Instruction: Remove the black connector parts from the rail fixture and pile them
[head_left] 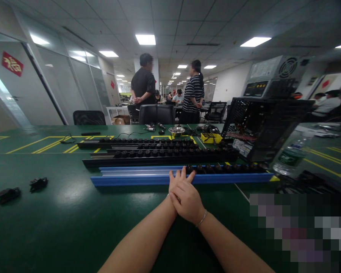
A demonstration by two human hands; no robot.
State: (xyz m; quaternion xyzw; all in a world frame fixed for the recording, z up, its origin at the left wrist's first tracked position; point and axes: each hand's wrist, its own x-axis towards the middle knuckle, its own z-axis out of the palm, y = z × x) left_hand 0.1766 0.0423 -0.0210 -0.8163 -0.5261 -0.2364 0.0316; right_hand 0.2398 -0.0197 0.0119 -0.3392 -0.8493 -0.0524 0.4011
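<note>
on the green table, the blue rail lay crosswise, black rollers along its right part. the left hand was spread over it; the right hand lay across the left, its grip impossible to tell. a red sign read "福"; the bottle label was too blurred.

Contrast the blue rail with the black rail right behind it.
The blue rail holds dark parts only toward its right; the black rail, along most of its length. The blue rail is nearer the camera; the black rail, farther. Both are long and lie crosswise.
</note>
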